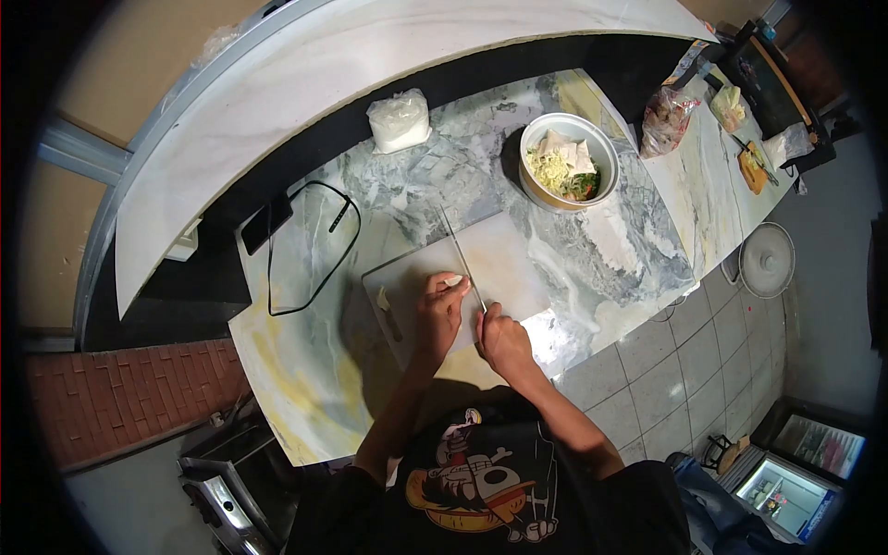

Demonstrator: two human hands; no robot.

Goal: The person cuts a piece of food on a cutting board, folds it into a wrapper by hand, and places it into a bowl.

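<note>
Looking down through your head camera, you see both your hands over a pale cutting board (509,259) that lies on the marble counter (638,250). Your left hand (439,313) rests on the board. Its fingers are pressed together at the tips and pinch a small pale piece (453,280). What kind of food this piece is, I cannot tell.

Your right hand (504,340) is just beside the left one, at the near edge of the board. It is closed like a fist around the handle of a knife (462,261). The thin blade points away from you across the board and passes just beside the pale piece, on its right side. Whether the blade touches the piece is too small to see.

A second small piece (383,299) lies on the left part of the board, apart from your hands. Behind the board stands a round bowl (566,117) with white slices, light shreds and something green inside. Further left, near the dark edge at the back, sits a plastic bag (400,120) with white content. A black cable (319,242) makes a loop on the counter, left of the board.
</note>
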